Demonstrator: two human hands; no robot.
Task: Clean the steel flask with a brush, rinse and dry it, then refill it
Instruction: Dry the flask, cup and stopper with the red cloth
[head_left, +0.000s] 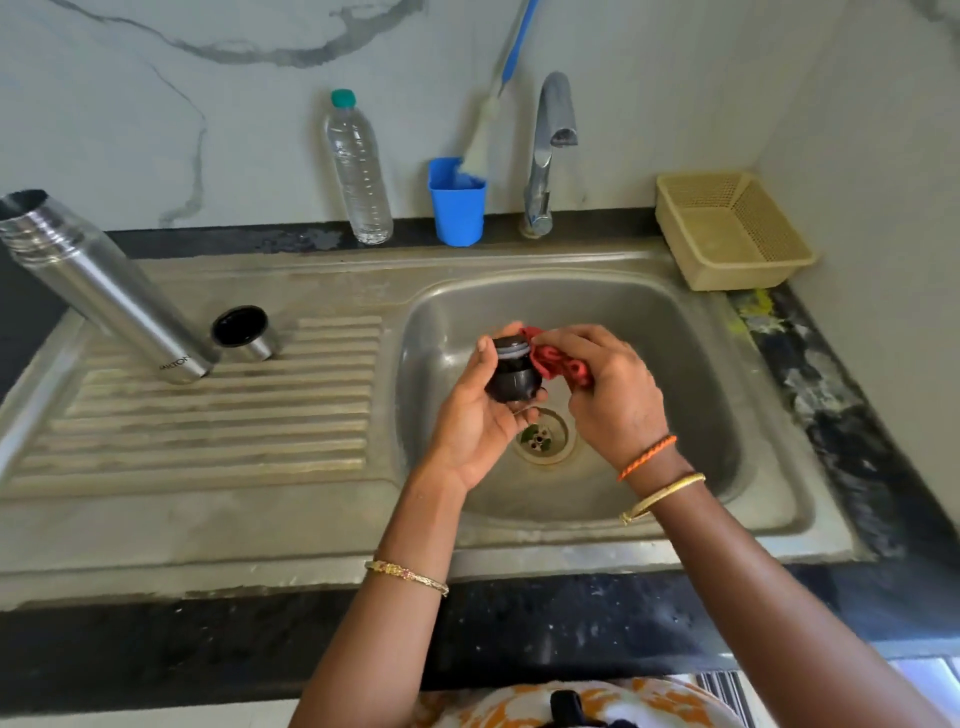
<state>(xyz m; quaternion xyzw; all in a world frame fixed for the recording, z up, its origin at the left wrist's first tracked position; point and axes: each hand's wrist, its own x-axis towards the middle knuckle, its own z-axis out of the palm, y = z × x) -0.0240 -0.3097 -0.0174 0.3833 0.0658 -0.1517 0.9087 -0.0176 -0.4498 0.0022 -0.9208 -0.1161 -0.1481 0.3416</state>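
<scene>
The only writing I can make out is "MILTON" printed near the bottom of the steel flask (104, 291), which stands open, no lid on it, on the ribbed drainboard left of the sink basin (675, 364), plain brushed steel with threads at the mouth. Just beside its base, still left of the basin, sits the steel cup cap (243, 332) mouth up with a black inside. Over the basin, the left hand (478, 415) is gripping the black stopper (511, 371), and the right hand (613, 384) is bunched around a red cloth (558, 361) pressed against the stopper's top end, though I can't really tell how much of it is covered. Behind the basin there's a blue cup (457, 208) holding a bottle brush (493, 93), a clear plastic bottle (358, 171) with a green cap that looks filled with water, and the tap (548, 150). Off the basin's back right corner is a beige basket (732, 228).
</scene>
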